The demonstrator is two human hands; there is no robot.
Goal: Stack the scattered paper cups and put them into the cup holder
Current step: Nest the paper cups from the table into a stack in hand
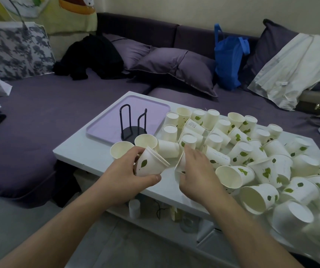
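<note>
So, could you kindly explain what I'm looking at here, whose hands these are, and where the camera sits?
There is no machine here: a person wears one wide-angle camera on the head, looking forward and down, so the arms reach in from the bottom of the picture. The left hand holds a small stack of nested paper cups, tilted on its side. The right hand grips another paper cup beside it. They work over a white table strewn with many loose leaf-printed cups, some upright, some upside down, some tipped over. The black wire cup holder stands with no cups in it on a lilac tray. Behind is a purple sofa.
</note>
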